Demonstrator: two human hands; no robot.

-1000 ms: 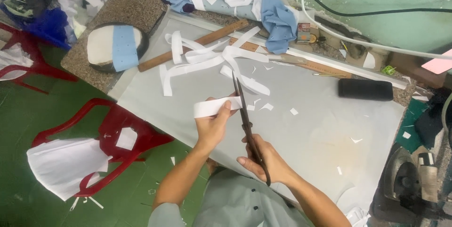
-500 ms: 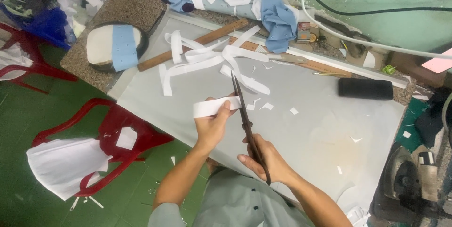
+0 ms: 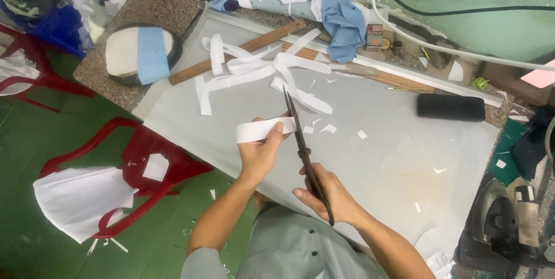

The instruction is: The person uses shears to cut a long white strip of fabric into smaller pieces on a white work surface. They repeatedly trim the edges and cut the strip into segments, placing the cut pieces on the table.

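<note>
My left hand (image 3: 261,153) pinches a short white fabric strip (image 3: 259,130) and holds it flat above the grey table (image 3: 399,163). In my right hand (image 3: 325,196) are long dark scissors (image 3: 302,146), blades pointing away from me. The blades meet the right end of the strip. Just beyond lies a loose pile of cut white strips (image 3: 254,68) on the table's far left part.
Two wooden rulers (image 3: 243,50) and a black roll (image 3: 451,106) lie at the table's far side, behind heaped white and blue cloth (image 3: 341,16). A red plastic chair (image 3: 147,163) with white fabric stands left. Small white scraps dot the table; a dark machine (image 3: 497,227) sits at right.
</note>
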